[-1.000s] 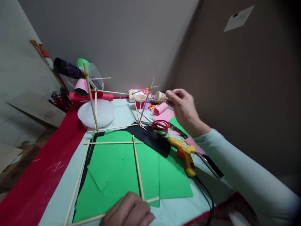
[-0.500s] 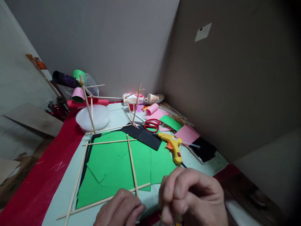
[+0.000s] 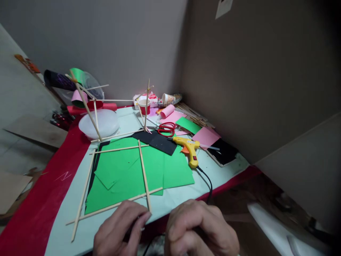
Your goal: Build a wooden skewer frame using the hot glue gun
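My left hand is closed in a pinch by the table's front edge. A tiny pale bit shows at its fingertips, too small to name. My right hand is beside it, fingers curled tightly together, and whatever they hold is hidden. Just beyond the left hand lies a flat square of thin wooden sticks, crossed at the corners, over green sheets. Behind it stands a stick frame with raised corners. A yellow glue gun lies on its side to the right, its cord running off the front edge.
Red-handled scissors and a black sheet lie behind the square. A phone, pink paper and more sticks line the right wall. At the back are a round white lid and a red cup.
The view has tipped downward, so the table sits higher and more of the glue gun's cord shows. My right hand has come lower and further left, and its fingers are more tightly curled.
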{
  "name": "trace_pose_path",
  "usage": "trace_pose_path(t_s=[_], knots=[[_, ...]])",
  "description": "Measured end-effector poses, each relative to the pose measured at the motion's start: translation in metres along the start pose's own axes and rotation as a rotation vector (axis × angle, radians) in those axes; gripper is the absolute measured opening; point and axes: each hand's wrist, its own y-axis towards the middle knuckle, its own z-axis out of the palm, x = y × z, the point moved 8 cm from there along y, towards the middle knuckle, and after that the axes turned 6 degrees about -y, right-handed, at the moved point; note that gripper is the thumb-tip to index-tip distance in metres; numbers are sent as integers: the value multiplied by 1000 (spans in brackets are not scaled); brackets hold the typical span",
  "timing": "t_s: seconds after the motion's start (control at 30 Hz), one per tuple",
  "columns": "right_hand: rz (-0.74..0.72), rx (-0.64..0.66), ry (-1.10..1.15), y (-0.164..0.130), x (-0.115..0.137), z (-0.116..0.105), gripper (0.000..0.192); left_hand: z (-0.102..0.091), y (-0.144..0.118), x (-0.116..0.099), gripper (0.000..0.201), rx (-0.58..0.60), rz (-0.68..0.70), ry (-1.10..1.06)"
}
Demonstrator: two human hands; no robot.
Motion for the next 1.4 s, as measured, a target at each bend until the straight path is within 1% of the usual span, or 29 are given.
trace_pose_path(t_s=[0.07, 0.1, 0.17, 0.23, 0.3, 0.4, 0.5, 0.57, 0.63, 0.7, 0.77, 0.8, 0.93, 1.07, 1.2, 1.3, 1.4], knots=[[81, 24, -8, -12, -11, -4, 25, -7, 2, 3, 12, -8, 13, 108], [124, 36, -9, -18, -17, -7, 28, -12, 4, 5, 9, -34, 4, 156], [171, 47, -10, -26, -25, -14, 32, -19, 5, 14, 6, -83, -57, 219], [211, 18, -16, -31, -33, -23, 33, -22, 5, 23, 4, -91, -101, 260], [235, -19, -18, -32, -38, -29, 32, -20, 5, 28, 7, -59, -92, 305], [230, -45, -15, -31, -42, -34, 32, -12, 6, 32, 17, 33, -46, 368], [219, -16, -46, -31, -45, -34, 36, 0, 8, 34, 24, 144, -20, 376], [197, 7, -89, -30, -44, -35, 36, 7, 10, 32, 21, 195, -1, 354], [194, 42, -150, -28, -43, -34, 31, 10, 13, 28, 15, 206, 18, 328], [216, 92, -221, -26, -43, -30, 20, 9, 15, 24, 10, 183, 29, 310], [210, 134, -267, -22, -42, -26, 11, 7, 16, 23, 9, 179, 21, 296], [193, 144, -281, -21, -41, -24, 10, 7, 16, 22, 9, 186, 14, 289], [141, 176, -348, -18, -41, -17, 17, 3, 14, 21, 9, 205, -35, 277], [95, 227, -411, -18, -42, -9, 15, 0, 13, 22, 8, 175, -52, 268], [83, 255, -455, -16, -40, -5, 13, 3, 11, 25, 24, 169, -8, 223], [75, 260, -483, -14, -39, -3, 12, 4, 10, 28, 26, 120, 55, 190], [27, 265, -524, -12, -37, 0, 17, 8, 7, 34, 28, 104, 96, 159]])
